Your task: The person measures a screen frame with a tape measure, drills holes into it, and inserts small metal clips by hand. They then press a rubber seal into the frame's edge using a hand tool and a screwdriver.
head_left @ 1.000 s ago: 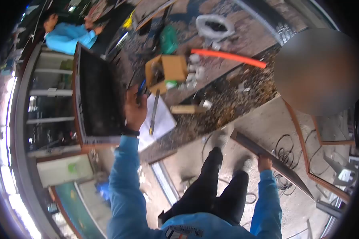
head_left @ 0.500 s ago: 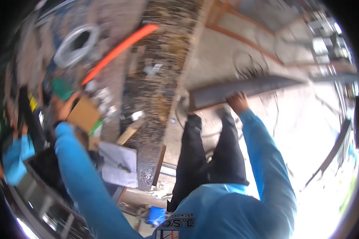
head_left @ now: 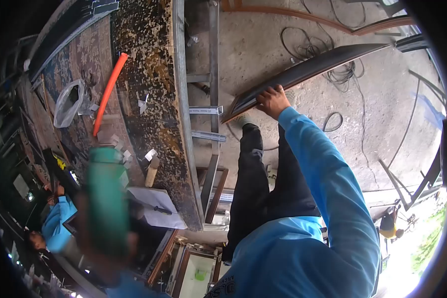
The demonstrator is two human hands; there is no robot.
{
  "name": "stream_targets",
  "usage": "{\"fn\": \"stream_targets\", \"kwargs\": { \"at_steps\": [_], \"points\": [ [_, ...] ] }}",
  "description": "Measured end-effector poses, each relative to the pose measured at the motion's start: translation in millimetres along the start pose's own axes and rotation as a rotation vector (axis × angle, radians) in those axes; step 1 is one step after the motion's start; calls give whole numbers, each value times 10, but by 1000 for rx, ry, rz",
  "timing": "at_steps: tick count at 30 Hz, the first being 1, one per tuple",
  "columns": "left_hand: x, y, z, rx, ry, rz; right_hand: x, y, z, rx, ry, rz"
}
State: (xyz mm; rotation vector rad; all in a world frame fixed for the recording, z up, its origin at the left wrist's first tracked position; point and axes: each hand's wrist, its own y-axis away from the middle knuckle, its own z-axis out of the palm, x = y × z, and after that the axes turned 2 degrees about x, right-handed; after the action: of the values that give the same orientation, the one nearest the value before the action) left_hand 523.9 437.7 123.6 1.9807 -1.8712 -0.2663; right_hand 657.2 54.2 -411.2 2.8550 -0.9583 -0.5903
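My right hand [head_left: 273,103] grips the near edge of a long dark panel [head_left: 318,62], which is tilted across the front of my legs above the floor. The fingers lie over its top face. My left hand [head_left: 104,256], smeared by motion, is raised at the lower left and closed around a green cylinder-like object [head_left: 107,186]. That object is too blurred to name exactly. Behind it, a white sheet of paper [head_left: 166,218] with a screwdriver-like tool [head_left: 161,210] on it lies beside the worn bench [head_left: 154,99].
An orange-red tube [head_left: 109,94] and a clear plastic coil [head_left: 69,104] lie on the bench. Black cables [head_left: 342,74] are looped on the concrete floor. Metal rails [head_left: 207,110] jut from the bench's side. Another person in a blue sleeve [head_left: 58,216] is at the far left.
My left hand has come back toward me from the bench, bringing the green object. The view has shifted, while my right hand still holds the dark panel.
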Motion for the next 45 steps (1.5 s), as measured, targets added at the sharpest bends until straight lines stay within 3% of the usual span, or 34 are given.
{"fn": "stream_targets", "kwargs": {
  "at_steps": [1,3,5,7,12,19,22,45],
  "points": [
    [320,-245,53,-115,44,99,20,-8,57,53,16,-21],
    [784,-609,321,-347,450,-53,69,34,57,49,55,-54],
    [1070,-896,785,-434,501,29,130,195,-59,68,49,-83],
    [1241,-990,1256,-425,426,97,216,300,-116,53,46,-89],
    [1396,-1118,1910,-604,275,-30,177,356,-63,-84,87,-97],
    [1369,-1108,2341,-596,251,-84,190,455,38,-47,10,-98],
    [1307,-1056,2452,-503,297,-7,156,495,59,-61,-2,-92],
    [1420,-1046,2525,-573,295,-80,180,507,66,42,29,-97]
  ]
}}
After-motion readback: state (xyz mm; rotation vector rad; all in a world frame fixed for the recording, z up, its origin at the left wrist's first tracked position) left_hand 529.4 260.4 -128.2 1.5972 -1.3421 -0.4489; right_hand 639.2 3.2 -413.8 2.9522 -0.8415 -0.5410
